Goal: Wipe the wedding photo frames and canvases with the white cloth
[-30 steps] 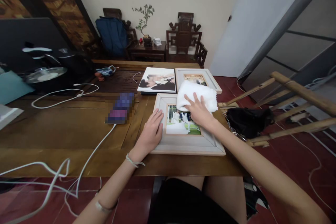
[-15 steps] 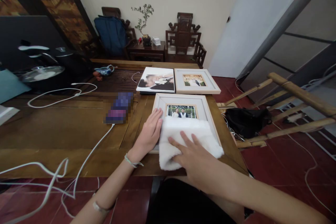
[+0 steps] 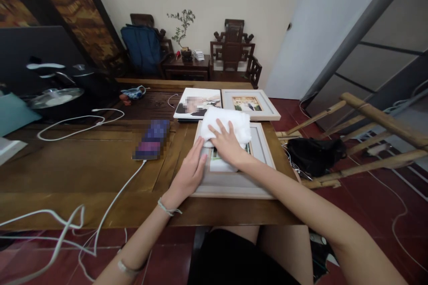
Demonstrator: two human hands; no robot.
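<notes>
The wooden table [image 3: 83,160] is carrying a pale picture frame [image 3: 234,182] at its near right edge (two more pictures are lying just beyond it). A folded white cloth [image 3: 230,125] is covering the frame's far end. The right hand [image 3: 227,144] is pressing flat, fingers spread, on the cloth; the left hand [image 3: 189,173] is lying open on the frame's left border.

Brown wooden tabletop [image 3: 83,164] carries: pale wood picture frame [image 3: 234,182] at near edge, second smaller pale frame [image 3: 249,104] and unframed photo print [image 3: 197,103] behind; white charging cable [image 3: 76,121]; phone [image 3: 152,139].
</notes>
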